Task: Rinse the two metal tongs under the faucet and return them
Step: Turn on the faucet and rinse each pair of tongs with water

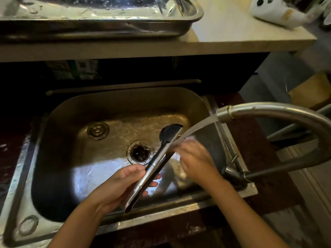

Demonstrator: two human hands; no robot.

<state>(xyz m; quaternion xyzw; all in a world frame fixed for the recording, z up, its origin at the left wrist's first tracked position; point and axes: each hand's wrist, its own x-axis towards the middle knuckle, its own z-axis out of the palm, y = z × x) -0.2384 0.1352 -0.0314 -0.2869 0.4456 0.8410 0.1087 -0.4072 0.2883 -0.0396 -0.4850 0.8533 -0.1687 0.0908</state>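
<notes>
My left hand (pixel 118 185) grips the handle end of a pair of metal tongs (pixel 154 167) with black tips, held slanted over the steel sink (pixel 53 122). Its tips point up and right toward the back of the basin. Water runs from the faucet (pixel 250 111) onto the upper half of the tongs. My right hand (pixel 195 158) is blurred, fingers on the tongs' arms right under the stream. What may be a second pair of tongs (pixel 179 6) lies in the metal tray (pixel 107 24) on the counter, at its right end.
The sink has a drain opening (pixel 140 153) and a round stopper (pixel 97 130). The faucet's lever (pixel 232 161) sits at the right rim. A white game controller (pixel 275 11) lies on the pale counter, top right.
</notes>
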